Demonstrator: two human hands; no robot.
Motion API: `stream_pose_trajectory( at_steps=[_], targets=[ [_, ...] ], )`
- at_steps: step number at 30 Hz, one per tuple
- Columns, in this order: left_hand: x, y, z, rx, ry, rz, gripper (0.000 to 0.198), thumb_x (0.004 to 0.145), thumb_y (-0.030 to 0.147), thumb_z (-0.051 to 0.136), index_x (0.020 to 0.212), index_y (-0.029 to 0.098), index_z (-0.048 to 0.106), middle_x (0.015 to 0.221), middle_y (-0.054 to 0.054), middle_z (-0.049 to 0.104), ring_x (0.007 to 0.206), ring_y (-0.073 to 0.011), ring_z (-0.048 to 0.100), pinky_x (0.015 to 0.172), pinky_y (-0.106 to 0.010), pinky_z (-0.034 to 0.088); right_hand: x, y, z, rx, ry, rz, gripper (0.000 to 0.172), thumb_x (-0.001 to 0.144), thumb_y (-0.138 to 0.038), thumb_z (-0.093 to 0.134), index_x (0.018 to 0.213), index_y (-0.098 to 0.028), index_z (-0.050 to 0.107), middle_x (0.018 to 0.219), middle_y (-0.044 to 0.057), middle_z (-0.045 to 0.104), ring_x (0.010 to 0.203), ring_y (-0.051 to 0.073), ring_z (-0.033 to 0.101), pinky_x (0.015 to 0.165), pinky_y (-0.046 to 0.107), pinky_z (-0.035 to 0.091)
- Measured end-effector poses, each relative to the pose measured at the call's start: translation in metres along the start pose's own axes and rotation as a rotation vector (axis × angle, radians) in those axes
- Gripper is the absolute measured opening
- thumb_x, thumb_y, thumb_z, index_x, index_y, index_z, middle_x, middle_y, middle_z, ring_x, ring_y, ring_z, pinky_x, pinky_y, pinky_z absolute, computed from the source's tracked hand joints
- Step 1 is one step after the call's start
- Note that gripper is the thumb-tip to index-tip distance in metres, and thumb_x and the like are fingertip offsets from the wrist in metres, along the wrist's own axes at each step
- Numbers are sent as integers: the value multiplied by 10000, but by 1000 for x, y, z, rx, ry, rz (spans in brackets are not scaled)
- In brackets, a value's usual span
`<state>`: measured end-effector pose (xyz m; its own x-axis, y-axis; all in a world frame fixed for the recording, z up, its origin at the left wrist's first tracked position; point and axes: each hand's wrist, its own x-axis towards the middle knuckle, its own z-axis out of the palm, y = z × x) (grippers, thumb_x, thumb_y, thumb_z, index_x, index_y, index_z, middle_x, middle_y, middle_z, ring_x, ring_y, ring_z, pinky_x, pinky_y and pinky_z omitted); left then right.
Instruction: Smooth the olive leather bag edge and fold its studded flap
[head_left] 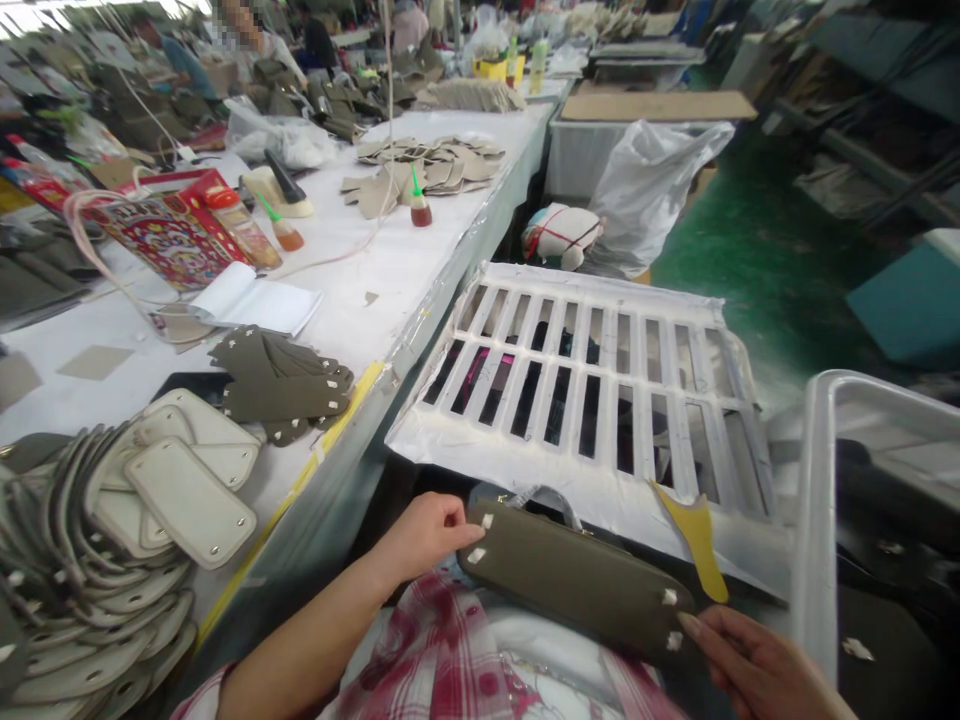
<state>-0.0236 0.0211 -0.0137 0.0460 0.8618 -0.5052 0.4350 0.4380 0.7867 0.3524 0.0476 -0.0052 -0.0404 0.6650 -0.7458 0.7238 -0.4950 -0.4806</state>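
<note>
A long olive-green panel [570, 575] with rounded corners lies across my lap, small whitish tabs near its corners. My left hand [424, 535] pinches its left end beside two of these tabs. At the opposite end, the thumb and fingers of my right hand [750, 655] are closed on the corner, next to another tab. Just beyond the panel, a yellow scraper-like tool [694, 540] rests on the edge of a white slatted rack [577, 445].
Pale panels with metal studs [191, 500] are heaped on the white table [352, 290] at left, near a stack of olive pieces [281, 385]. Small glue-like bottles [420, 205] stand farther back. A clear plastic bin [814, 500] holding dark pieces is close on my right.
</note>
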Motion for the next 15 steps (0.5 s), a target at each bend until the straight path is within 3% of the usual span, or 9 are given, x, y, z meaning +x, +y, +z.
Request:
stream_pose_trajectory(
  at_steps=[15],
  targets=[
    [-2,7,-3,23,3,-26,351,715,429,596,583,122,489,520,34,457,515,-67,376,485,-198,262,7,11,2,22,-22,26,579,659,-748,429,654,-169,415,526,-15,442,409,66,355,418,218,257]
  ],
)
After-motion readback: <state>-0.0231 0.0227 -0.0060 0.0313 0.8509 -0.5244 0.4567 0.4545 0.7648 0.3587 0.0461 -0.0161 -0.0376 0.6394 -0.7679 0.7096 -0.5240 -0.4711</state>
